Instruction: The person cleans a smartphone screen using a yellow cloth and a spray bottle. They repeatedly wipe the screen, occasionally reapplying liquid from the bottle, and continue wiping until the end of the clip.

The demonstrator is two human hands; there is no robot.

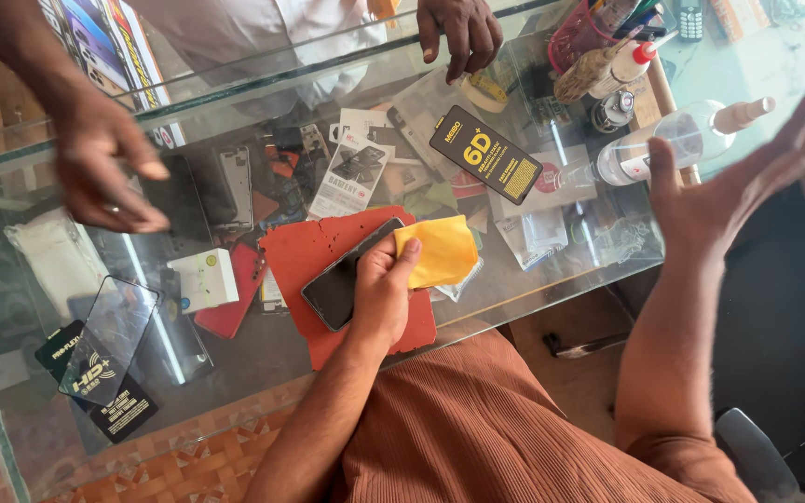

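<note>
Left hand (379,293) grips the dark phone (342,279) and a yellow cloth (440,251) over the red mat (305,256) on the glass bench (514,279); right hand (729,191) lifted, fingers spread, holding nothing.

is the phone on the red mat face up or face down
Cannot tell for sure. The phone lies flat on the red mat, dark glossy side up, held by the left hand; no lit screen shows.

Spray bottle (673,144), black package (484,154), white box (203,279) on glass counter (514,289)
</note>
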